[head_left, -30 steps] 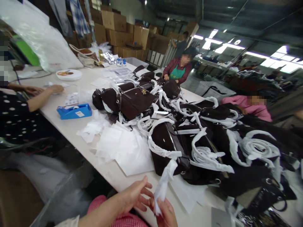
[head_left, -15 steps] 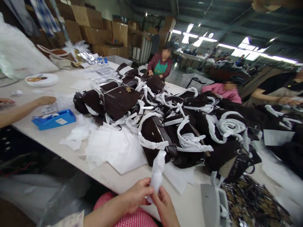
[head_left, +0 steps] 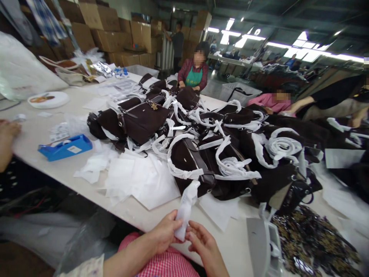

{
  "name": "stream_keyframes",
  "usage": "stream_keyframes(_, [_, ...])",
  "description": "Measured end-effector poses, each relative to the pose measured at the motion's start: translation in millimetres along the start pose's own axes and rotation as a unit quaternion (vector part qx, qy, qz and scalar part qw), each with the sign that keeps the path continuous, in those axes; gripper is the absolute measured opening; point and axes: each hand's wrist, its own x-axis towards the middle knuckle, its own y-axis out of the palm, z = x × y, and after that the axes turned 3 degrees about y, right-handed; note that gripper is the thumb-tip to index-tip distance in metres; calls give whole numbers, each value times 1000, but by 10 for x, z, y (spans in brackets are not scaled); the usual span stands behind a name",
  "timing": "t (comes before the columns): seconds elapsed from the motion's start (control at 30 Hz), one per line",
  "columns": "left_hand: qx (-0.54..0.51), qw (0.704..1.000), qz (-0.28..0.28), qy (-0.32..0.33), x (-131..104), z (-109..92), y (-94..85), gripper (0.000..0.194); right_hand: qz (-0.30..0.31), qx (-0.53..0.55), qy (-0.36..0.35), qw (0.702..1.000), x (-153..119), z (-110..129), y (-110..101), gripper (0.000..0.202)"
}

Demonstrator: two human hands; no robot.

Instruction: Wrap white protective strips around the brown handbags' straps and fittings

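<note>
A slim bundle wrapped in white tissue paper (head_left: 186, 206) slants up over the table's front edge, its top end against a dark brown handbag (head_left: 184, 156). My left hand (head_left: 165, 232) is closed round its lower part, thumb on top. Just right of the bundle's lower end is my right hand (head_left: 203, 244), its fingers loosely bent and apart, with nothing visible in them; whether a fingertip touches the paper I cannot tell. What lies inside the wrapping is hidden. White-wrapped handles (head_left: 184, 176) loop over the brown bags in front of me.
White paper sheets (head_left: 144, 179) and a blue tape dispenser (head_left: 65, 147) lie to the left. A grey tape dispenser (head_left: 261, 242) stands at right, beside a heap of metal charms (head_left: 314, 240). A co-worker in a green apron (head_left: 193, 78) stands across the table; another person's hand (head_left: 8, 132) shows at far left.
My right hand has come off the wrapped bundle and its fingers have spread. My left hand keeps hold, and the bundle has shifted slightly left. The neighbour's hand at left has drawn back.
</note>
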Motion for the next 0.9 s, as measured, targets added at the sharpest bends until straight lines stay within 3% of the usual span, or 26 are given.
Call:
stream_keyframes(0.1, [-1,1000,17,-23,-21,-55,-15,54,1,27,33,999,-42,24,-83,42])
stream_keyframes(0.33, [-42,993,68,-84,-68,-225,2,43,-49,82,34,995,-73,68,-127,41])
stream_keyframes(0.53, [-69,992,61,-91,-43,-246,-3,31,-45,-13,11,999,-119,66,-114,40])
stream_keyframes(0.7, [-55,994,72,-68,-38,-231,20,27,7,56,88,995,-136,-15,-19,41])
stream_keyframes(0.9, [-45,994,80,-58,-25,-201,-10,34,13,149,152,977,-91,-134,17,44])
